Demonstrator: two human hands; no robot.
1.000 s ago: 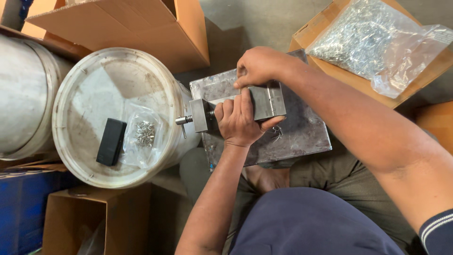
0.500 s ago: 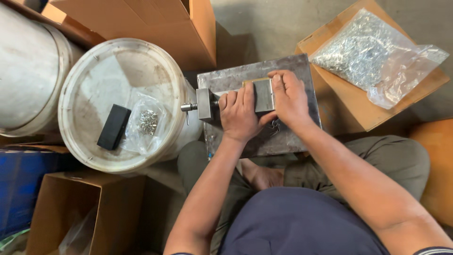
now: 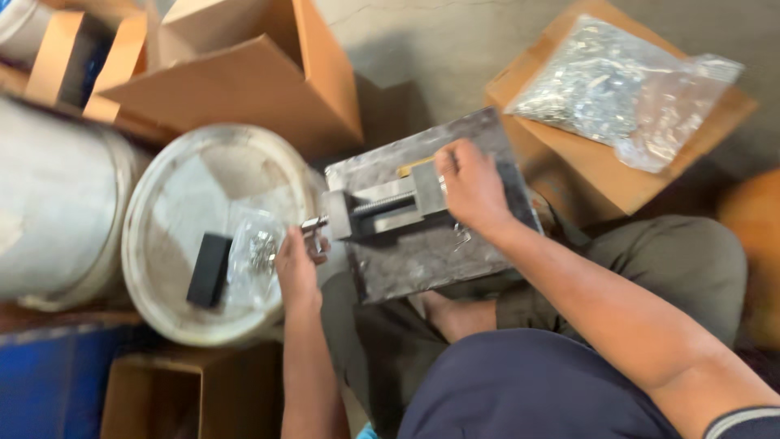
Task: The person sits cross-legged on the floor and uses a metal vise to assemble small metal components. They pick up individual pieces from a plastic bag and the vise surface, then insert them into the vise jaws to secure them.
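Pretty tight around the left hand's fingers (image 3: 313, 244): small vise (image 3: 390, 207) just right of them, plastic bag (image 3: 253, 254) and black block (image 3: 210, 269) just left. Bare bucket lid (image 3: 203, 183) above the fingertips is open room, cardboard box (image 3: 244, 81) beyond.

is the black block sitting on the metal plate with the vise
No, the black block lies on the white bucket lid, beside a small clear bag, apart from the metal plate.

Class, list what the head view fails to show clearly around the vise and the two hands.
- Vise far jaw end: covered by the right hand.
- Vise handle tip: hidden behind the left hand.
- Small parts in the bag on the bucket lid: blurred, too small to identify.
- Yellow item by the right hand: mostly hidden.
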